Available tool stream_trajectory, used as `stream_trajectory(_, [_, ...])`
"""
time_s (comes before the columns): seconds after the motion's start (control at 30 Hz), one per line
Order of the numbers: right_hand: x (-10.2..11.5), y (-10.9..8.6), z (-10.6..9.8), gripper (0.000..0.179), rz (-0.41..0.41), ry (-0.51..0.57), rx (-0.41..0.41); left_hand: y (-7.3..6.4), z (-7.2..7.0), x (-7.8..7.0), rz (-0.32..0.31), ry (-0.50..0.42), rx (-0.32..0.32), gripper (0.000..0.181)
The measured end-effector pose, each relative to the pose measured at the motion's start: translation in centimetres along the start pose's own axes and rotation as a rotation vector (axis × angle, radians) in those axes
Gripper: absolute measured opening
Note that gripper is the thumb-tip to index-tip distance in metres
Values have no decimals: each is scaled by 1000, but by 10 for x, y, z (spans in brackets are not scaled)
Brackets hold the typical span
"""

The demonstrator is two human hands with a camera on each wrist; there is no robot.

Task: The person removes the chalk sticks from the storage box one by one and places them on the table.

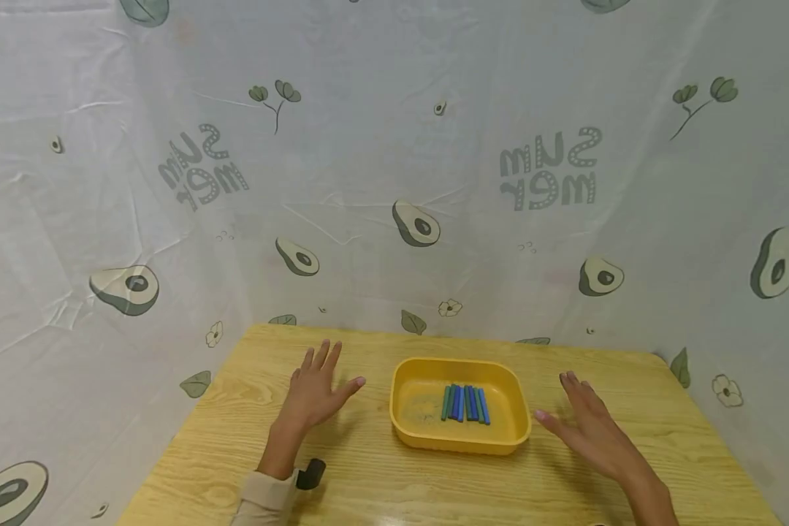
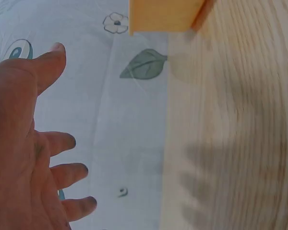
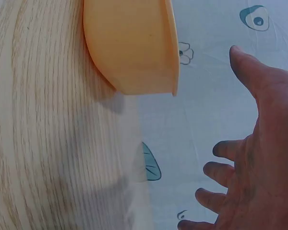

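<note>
A yellow plastic tray (image 1: 460,446) sits on the wooden table between my two hands. Inside it, several blue and green sticks (image 1: 465,404), which look like chalk pastels, lie side by side in a row, with dark smudges on the tray floor to their left. My left hand (image 1: 317,394) hovers left of the tray, fingers spread and holding nothing. On the other side, my right hand (image 1: 592,431) is held apart from the tray's right end, fingers extended, also holding nothing. Dark stains mark the fingertips in both wrist views.
The light wooden table (image 1: 368,482) meets a pale cloth (image 1: 355,168) printed with avocados, leaves and flowers, hanging behind and along both sides. A small black device (image 1: 311,474) is strapped at the left wrist, by a beige sleeve (image 1: 266,497).
</note>
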State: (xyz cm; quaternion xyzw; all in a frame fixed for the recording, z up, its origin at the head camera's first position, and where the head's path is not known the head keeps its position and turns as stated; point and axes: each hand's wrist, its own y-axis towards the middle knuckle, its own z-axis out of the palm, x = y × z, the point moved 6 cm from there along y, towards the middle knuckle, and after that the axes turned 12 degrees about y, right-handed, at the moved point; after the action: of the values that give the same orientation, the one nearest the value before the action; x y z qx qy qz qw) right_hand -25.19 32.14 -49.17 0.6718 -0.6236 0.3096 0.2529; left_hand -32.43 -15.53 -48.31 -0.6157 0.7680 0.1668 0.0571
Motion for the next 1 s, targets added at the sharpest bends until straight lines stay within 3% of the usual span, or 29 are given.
stream_trajectory(0.43, [9,10,20,95,-50,117,39,8,12,-22,35,-110,59,91])
stream_trajectory(0.77, [17,14,31,84,-119,238,49,12,12,-40,60,-191,61,86])
stream_trajectory(1.0, [18,16,37,78,-115,309,65,14,9,-56,94,-241,43,83])
